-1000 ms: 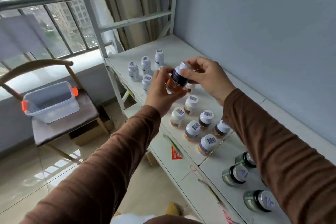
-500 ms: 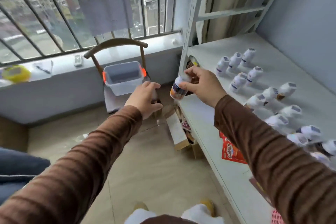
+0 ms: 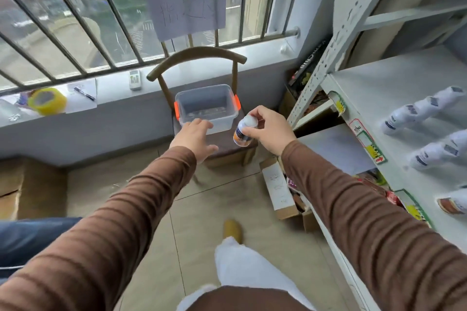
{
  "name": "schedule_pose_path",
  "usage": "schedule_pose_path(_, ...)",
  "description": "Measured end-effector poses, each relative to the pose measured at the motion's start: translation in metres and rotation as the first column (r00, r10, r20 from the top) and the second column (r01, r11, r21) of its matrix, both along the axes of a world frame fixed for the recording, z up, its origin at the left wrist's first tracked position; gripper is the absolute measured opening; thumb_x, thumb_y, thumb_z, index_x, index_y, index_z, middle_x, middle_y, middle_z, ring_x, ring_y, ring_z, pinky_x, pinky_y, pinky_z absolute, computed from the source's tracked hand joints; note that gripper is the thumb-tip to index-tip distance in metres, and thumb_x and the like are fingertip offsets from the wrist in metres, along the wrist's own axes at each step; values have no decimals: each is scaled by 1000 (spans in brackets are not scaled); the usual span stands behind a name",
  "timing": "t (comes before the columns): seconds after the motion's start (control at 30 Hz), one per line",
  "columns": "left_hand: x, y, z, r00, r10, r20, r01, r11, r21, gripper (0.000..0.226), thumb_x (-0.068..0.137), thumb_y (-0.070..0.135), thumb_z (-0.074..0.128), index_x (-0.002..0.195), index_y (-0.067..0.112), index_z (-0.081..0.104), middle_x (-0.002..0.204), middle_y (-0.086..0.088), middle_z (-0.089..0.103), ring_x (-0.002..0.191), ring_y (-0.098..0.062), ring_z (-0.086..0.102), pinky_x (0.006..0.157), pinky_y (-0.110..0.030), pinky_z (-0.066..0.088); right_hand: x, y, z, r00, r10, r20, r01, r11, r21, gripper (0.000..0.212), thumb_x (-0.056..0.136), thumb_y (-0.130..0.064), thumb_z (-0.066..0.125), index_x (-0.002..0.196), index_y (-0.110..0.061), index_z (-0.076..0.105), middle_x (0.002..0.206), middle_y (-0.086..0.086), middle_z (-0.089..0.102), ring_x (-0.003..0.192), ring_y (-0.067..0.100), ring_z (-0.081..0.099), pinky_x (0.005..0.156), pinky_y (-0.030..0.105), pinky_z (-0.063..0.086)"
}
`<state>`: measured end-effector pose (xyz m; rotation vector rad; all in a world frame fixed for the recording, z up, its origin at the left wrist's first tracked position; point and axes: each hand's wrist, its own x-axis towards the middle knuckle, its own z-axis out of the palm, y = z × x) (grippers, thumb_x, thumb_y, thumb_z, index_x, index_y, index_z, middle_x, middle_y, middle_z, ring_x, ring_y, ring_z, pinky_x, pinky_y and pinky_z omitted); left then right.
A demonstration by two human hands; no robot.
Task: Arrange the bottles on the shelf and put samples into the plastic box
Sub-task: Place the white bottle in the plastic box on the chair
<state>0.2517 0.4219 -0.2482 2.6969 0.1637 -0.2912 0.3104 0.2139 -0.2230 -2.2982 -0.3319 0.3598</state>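
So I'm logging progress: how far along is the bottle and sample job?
Early stage. The plastic box on the chair looks empty. In hand: the right hand grips one sample bottle beside the box, while the open left hand reaches toward it. Left: dropping that bottle in, and the bottles on the shelf.

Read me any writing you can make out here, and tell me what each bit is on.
Paper sheet taped to the window bars: large handwritten characters, too faint to read.
Held bottle in the right hand: label blurred.
Shelf bottles: cap labels blurred.
Shelf edge stickers: print too small, only a red arrow shows.
Dark box behind the shelf post: lettering unreadable.
Nothing here reads clearly.
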Motion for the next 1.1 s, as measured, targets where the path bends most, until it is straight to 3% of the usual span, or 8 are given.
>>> schedule_pose_path(0.23, 70, 67, -31, 993, 24, -118, -18, 999, 50, 58, 82, 36, 70, 133, 21, 48, 136, -1, 48, 125, -25, 42, 105, -39, 38, 81, 71, -37, 999, -15, -48, 13, 999, -45, 35, 79, -34, 77, 109, -24, 62, 103, -6, 60, 92, 15, 61, 88, 33, 51)
schedule_pose_path(0.5, 160, 141, -86, 984, -60, -169, 72, 995, 64, 52, 84, 35, 67, 130, 20, 48, 131, -2, 49, 120, -25, 44, 101, -39, 41, 160, 152, -90, 981, -133, -144, 117, 987, -113, 30, 80, -29, 75, 106, -25, 60, 100, -7, 61, 94, 18, 61, 85, 29, 50)
schedule_pose_path(0.7, 216, 179, -146, 971, -126, -205, 146, 985, 88, 50, 85, 31, 64, 130, 17, 47, 130, -4, 49, 122, -27, 44, 98, -42, 44, 205, 207, -155, 960, -186, -208, 133, 960, -247, 29, 82, -31, 67, 108, -25, 54, 108, 1, 62, 98, 23, 59, 89, 39, 49)
schedule_pose_path(0.83, 243, 187, -190, 959, -167, -227, 191, 978, 87, 46, 85, 26, 63, 127, 15, 48, 126, -5, 50, 120, -28, 45, 99, -41, 43, 232, 226, -204, 950, -192, -245, 97, 930, -354, 28, 85, -29, 64, 110, -27, 50, 96, -4, 60, 87, 21, 57, 72, 31, 41)
schedule_pose_path(1.1, 284, 191, -270, 937, -222, -271, 271, 949, 161, 44, 82, 22, 67, 122, 16, 49, 122, -4, 52, 113, -27, 47, 92, -40, 44, 286, 243, -305, 922, -196, -333, 27, 892, -451, 26, 85, -19, 59, 107, -25, 46, 107, 3, 60, 88, 27, 57, 74, 36, 44)
